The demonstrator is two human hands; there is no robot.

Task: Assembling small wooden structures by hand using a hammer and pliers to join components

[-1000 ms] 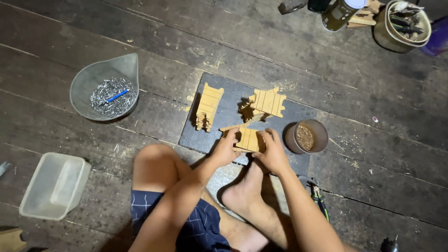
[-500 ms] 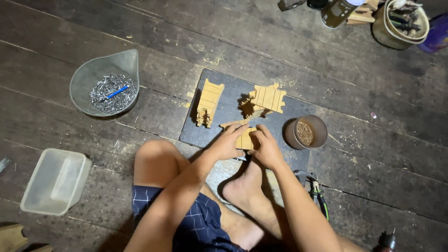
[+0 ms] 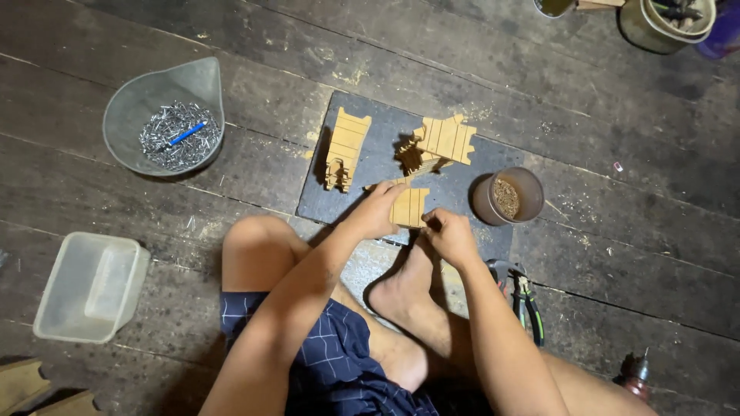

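Observation:
I sit on a dark plank floor with a dark mat in front of me. My left hand and my right hand both grip a small tan wooden slatted piece at the mat's near edge, the left from its left side, the right from its lower right corner. Two more small slatted wooden pieces stand on the mat: one at the left, one at the back middle. My bare foot rests just below the held piece.
A grey scoop-shaped bowl of metal nails with a blue stick lies at the left. A round brown cup of small bits stands right of the mat. Pliers lie by my right forearm. A clear plastic box sits lower left; containers at top right.
Both hands stay on the small wooden piece; they have shifted slightly around it. The camera view has drifted a little.

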